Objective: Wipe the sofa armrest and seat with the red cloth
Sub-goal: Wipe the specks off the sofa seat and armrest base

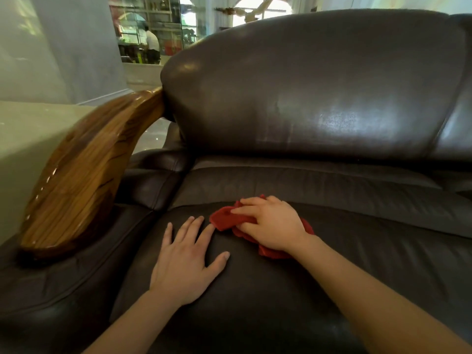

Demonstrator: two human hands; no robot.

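A crumpled red cloth (224, 221) lies on the dark brown leather sofa seat (255, 302), grasped under the right hand (272, 223); the left hand (182, 261) rests flat, fingers spread, near the glossy wooden armrest (81, 175) at left.

Both bare hands down, palms facing downward, forearms reaching forward.
Left hand (182, 261): flat, fingers spread, thumb out to the side. Right hand (270, 223): fingers curled, pressing down, wrist slightly bent; its forearm enters from lower right.
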